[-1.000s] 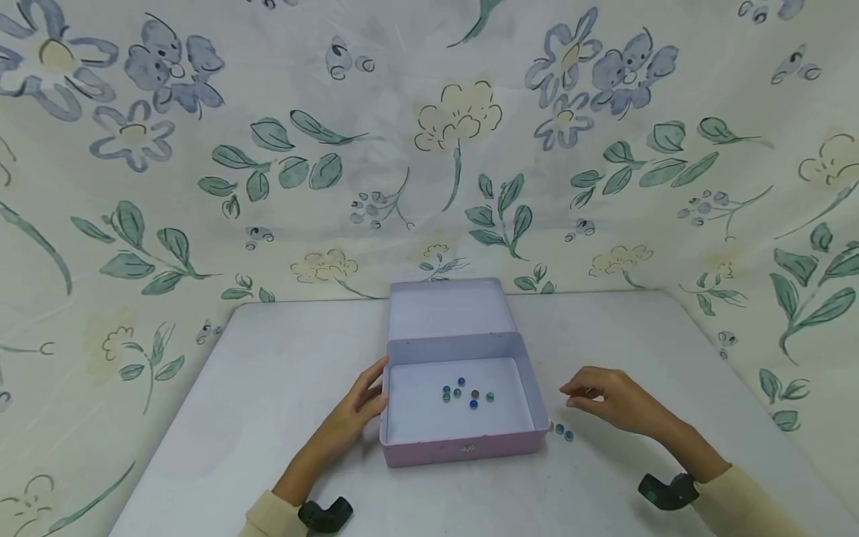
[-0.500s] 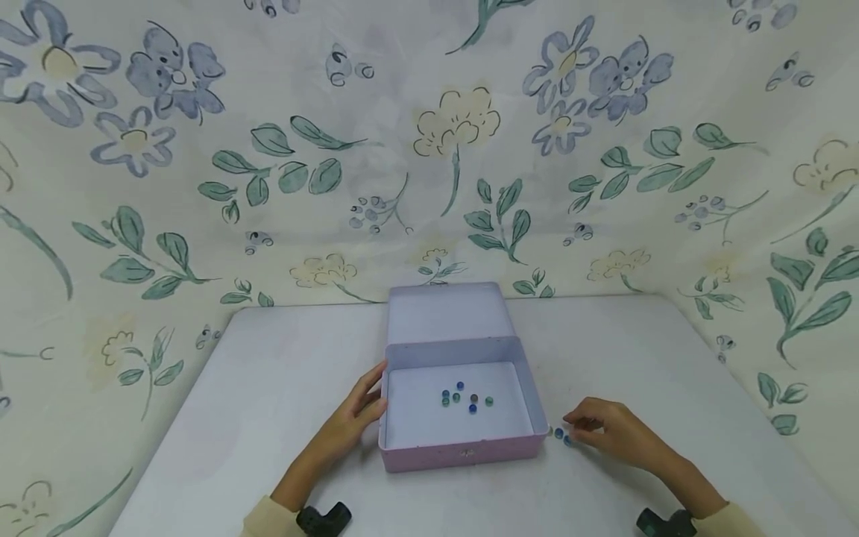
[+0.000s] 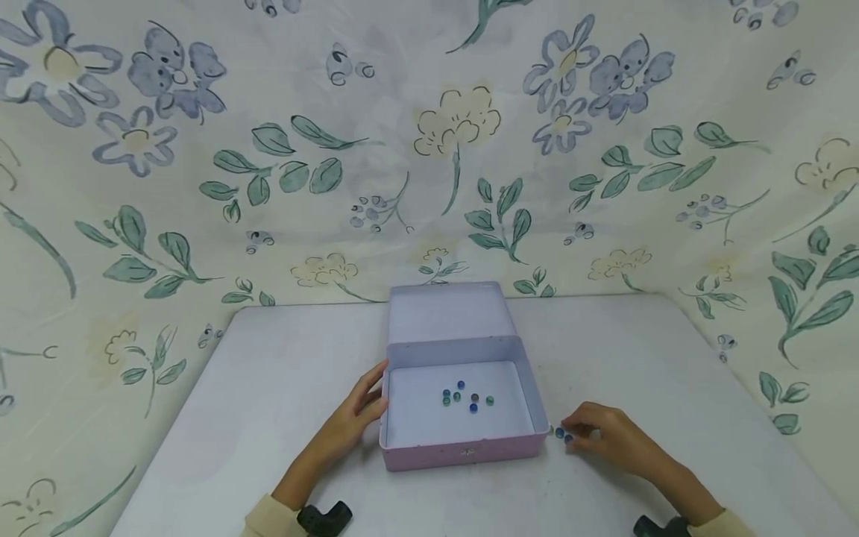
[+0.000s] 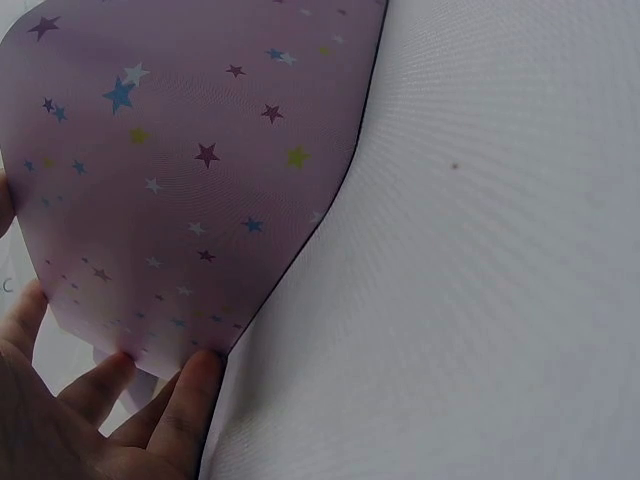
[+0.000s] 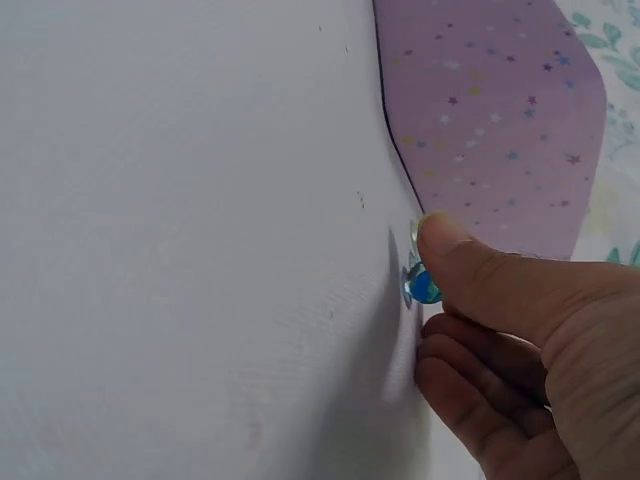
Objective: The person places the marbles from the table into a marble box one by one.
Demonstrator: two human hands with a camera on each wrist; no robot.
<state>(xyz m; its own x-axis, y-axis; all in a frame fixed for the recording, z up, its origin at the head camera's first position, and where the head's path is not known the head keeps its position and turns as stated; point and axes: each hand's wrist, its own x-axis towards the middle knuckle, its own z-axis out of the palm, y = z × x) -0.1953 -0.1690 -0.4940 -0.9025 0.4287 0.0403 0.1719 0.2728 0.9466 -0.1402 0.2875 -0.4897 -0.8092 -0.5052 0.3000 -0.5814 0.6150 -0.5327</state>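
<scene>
An open pink tin box, pale lilac inside, stands on the table with its lid tipped back. Several blue, green and brownish glass marbles lie on its floor. My left hand rests against the box's left side, fingertips touching the star-patterned wall. Beside the box's right front corner, my right hand pinches a blue glass marble between thumb and index finger, low at the tabletop. Another blue marble lies close to the fingertips, and a greenish one sits by the box corner, partly hidden.
The white table reaches back to a floral cloth hanging behind it and at both sides. The raised lid stands at the rear of the box. A dark device is worn on each wrist.
My right hand has come down and toward me from above the table to the marbles, and its finger and thumb have closed about one. The left hand keeps its place on the box.
</scene>
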